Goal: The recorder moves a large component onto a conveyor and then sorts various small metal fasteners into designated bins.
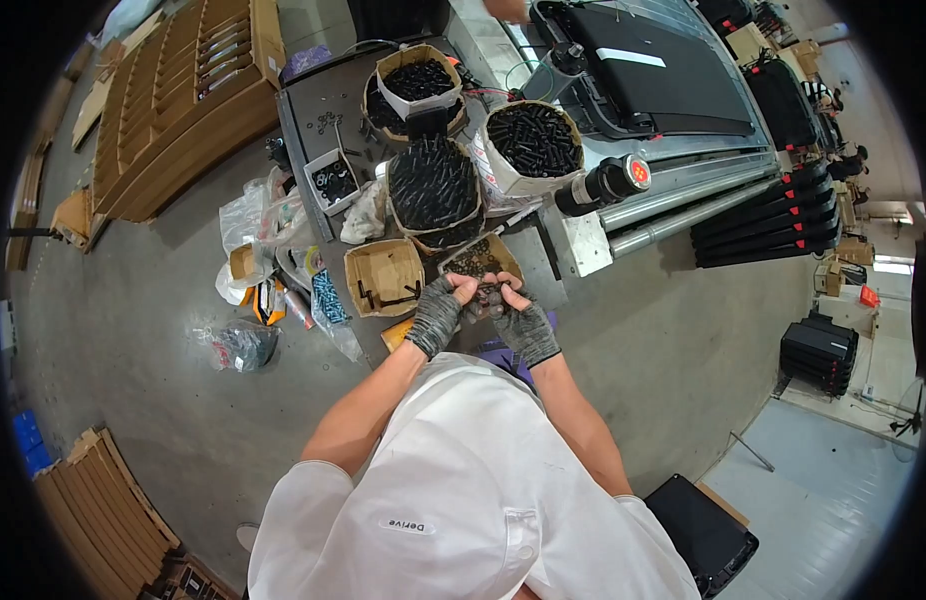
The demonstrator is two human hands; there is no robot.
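Lying in a shallow tray [510, 262] on the counter [333, 90]: small dark parts [471, 259]; at its near side, left hand [438, 316] and right hand [525, 328], fingers drawn narrow, any held piece indistinct; beside, open box [379, 268]; beyond, black rods [535, 138].

A gray floor [663, 325] spreads wide, with a shiny, pale patch [818, 490] at the lower right. A dark table [335, 88] stands beside a roller conveyor [688, 190].
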